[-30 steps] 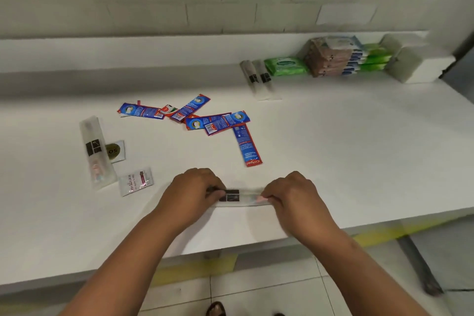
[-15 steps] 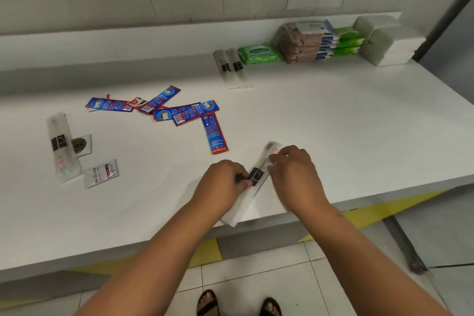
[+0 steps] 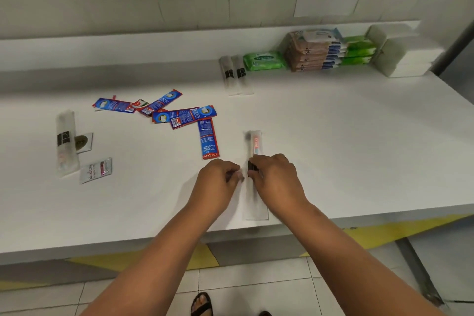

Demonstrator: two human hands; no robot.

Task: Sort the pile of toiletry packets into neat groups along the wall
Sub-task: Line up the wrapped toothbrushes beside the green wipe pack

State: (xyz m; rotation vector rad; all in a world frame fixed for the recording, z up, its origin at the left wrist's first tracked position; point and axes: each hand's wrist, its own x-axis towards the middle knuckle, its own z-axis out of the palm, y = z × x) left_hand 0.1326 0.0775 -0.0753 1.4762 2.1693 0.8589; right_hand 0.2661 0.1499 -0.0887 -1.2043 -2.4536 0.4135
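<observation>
Dental kit sleeve [image 3: 254,151] now lies lengthwise on counter [image 3: 346,151], long axis near-to-far, near end close to counter edge. A sec ago it lay crosswise between the hands, then diagonal; so it has been swung approx a quarter turn. Same orientation as the two kit sleeves [image 3: 235,75] already parked at far wall, which suggests it is being squared up before going to that group.

Right hand [image 3: 275,177]: fingers curled, pinching sleeve at its black label, mid-length. Left hand [image 3: 218,182]: fingers curled beside sleeve's left edge, tips near or on it; actual contact cannot be told.

Sorted so far, far right along wall: green wipes pack [image 3: 264,60], stack of tan/blue packs [image 3: 315,51], green packs [image 3: 359,49] behind, white blocks [image 3: 405,56] at far end.

Unsorted, left half of counter: scatter of red/blue toothpaste sachets [image 3: 179,115], overlapping, no order; one more kit sleeve [image 3: 66,141] far left w/ a small gold-seal sachet [image 3: 83,141] touching it; silver sachet [image 3: 96,170] just near of those.

Judgement: task approx midway. Next move likely carries held sleeve to far wall, beside the pair. Sleeve is thin, slippery film; mid-length pinch may let ends droop.
</observation>
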